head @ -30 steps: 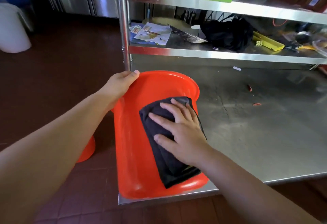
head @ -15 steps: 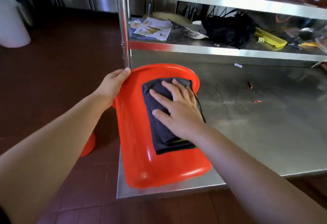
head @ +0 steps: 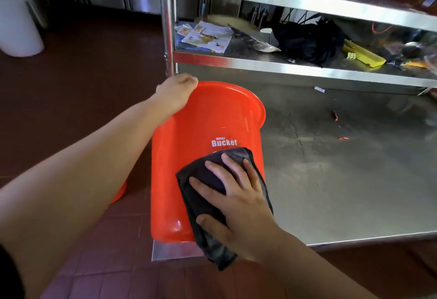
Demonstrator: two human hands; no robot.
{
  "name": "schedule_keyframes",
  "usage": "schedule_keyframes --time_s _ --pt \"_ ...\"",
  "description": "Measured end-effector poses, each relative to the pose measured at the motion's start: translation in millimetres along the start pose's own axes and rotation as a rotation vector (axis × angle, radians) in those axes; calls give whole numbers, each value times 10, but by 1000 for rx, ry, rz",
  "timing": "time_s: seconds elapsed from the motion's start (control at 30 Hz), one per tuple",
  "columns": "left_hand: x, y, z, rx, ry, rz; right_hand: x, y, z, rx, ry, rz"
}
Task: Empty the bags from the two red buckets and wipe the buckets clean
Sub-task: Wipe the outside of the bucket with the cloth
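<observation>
A red bucket (head: 201, 121) lies on its side at the left corner of the steel table (head: 343, 192), mouth facing away, with white "water Bucket" lettering on top. My left hand (head: 176, 91) grips its far rim, fingers curled over the edge. My right hand (head: 236, 194) presses a dark cloth (head: 201, 194) flat against the bucket's outer wall near its base, fingers spread. The cloth's lower end hangs past the table edge. A second red bucket (head: 119, 192) shows as a sliver on the floor, mostly hidden behind my left forearm.
A steel shelf post (head: 166, 26) stands just behind the bucket. The shelf (head: 283, 63) above the table holds papers, a black bag (head: 309, 41) and yellow items. Small red scraps (head: 335, 115) lie on the table. A white bin (head: 19, 22) stands on the tiled floor far left.
My right hand slid the cloth from near the rim toward the bucket's base. The lettering, covered before, now shows. My left hand stayed on the rim.
</observation>
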State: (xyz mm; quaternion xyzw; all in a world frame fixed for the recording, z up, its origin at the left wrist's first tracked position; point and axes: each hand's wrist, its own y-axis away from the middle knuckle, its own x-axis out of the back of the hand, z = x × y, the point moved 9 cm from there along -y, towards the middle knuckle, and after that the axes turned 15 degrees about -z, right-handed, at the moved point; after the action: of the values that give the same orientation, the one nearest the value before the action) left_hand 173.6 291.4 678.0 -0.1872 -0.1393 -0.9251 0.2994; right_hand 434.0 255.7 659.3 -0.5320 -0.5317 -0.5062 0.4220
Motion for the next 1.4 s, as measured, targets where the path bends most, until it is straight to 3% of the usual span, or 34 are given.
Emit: schedule_keyframes --time_s 0.3,0.47,0.83,1.0,1.23,1.4 --pt "78 -105 -137 1 -34 29 498 -934 669 -196 -155 143" --pt "140 -35 -218 -7 92 14 630 -1347 851 -196 -203 146" --pt "329 277 -310 81 10 92 138 -297 87 -42 -63 77" --pt "318 311 -343 88 84 12 -164 167 -56 -18 -59 66" --pt "410 311 -500 78 191 7 64 -285 70 2 -94 74" --pt "401 276 -549 28 295 -1 376 -968 469 -87 -133 101"
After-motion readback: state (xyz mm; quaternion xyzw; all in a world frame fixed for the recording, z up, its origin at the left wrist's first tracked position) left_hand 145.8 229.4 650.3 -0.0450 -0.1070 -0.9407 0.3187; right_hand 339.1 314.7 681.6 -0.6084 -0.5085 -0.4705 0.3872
